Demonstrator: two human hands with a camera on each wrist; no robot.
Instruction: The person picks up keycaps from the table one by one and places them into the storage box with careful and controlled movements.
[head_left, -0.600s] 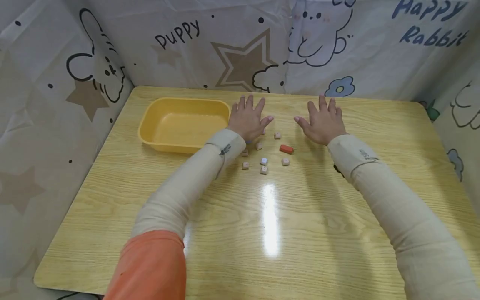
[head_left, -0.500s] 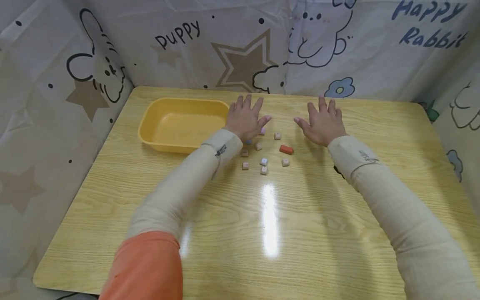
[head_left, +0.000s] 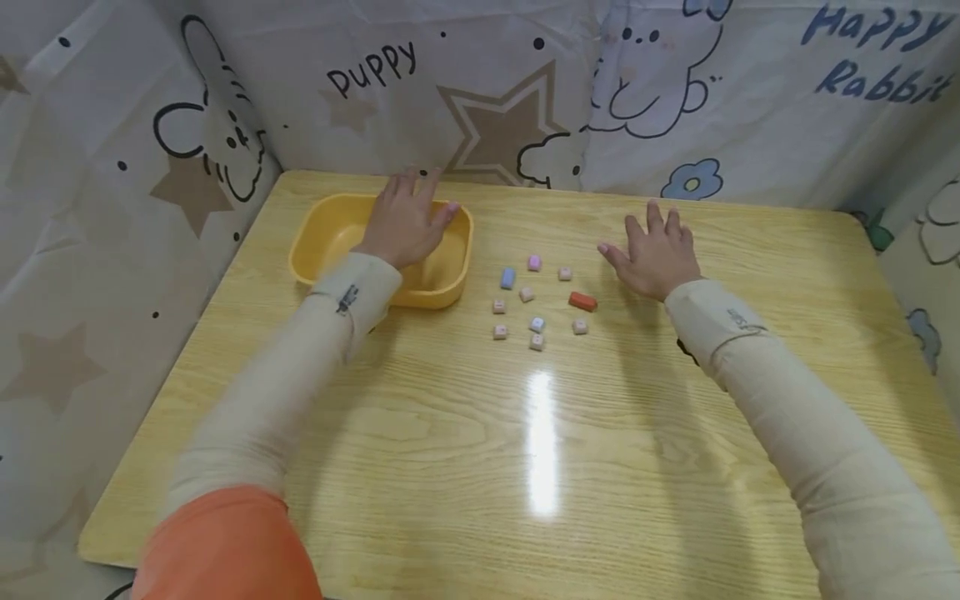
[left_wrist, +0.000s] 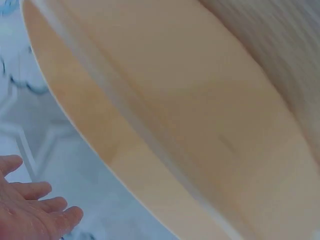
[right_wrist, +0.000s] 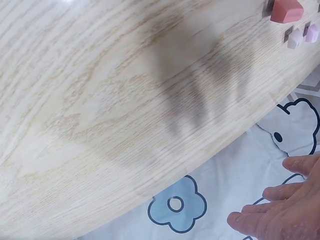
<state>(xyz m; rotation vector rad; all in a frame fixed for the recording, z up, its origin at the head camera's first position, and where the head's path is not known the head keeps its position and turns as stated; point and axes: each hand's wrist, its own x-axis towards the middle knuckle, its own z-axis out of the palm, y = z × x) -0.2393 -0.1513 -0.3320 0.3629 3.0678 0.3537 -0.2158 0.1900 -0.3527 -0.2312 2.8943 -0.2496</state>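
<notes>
My left hand (head_left: pixel 405 221), fingers spread and holding nothing, is over the yellow plastic tub (head_left: pixel 452 287) in the head view. The left wrist view shows that hand (left_wrist: pixel 35 205) beside the tub's blurred wall (left_wrist: pixel 200 100). On the right, my right hand (head_left: pixel 654 254) hovers above the wood table with fingers apart, holding nothing. Between the hands lie several small keycaps: a blue one (head_left: pixel 507 277), a pink one (head_left: pixel 534 262), a long red one (head_left: pixel 582 302), a white one (head_left: pixel 537 324) and pale pink ones such as this keycap (head_left: pixel 580 327).
The wood-grain table (head_left: pixel 450 467) meets a printed cloth (head_left: pixel 502 117) at its back edge, and more cloth hangs at both sides. A bright light reflection (head_left: pixel 542 450) lies on the tabletop before the keycaps.
My left hand has moved left, from beside the keycaps to over the tub, uncovering the blue and pink keycaps. My right hand has hardly moved; the whole view has shifted slightly.
</notes>
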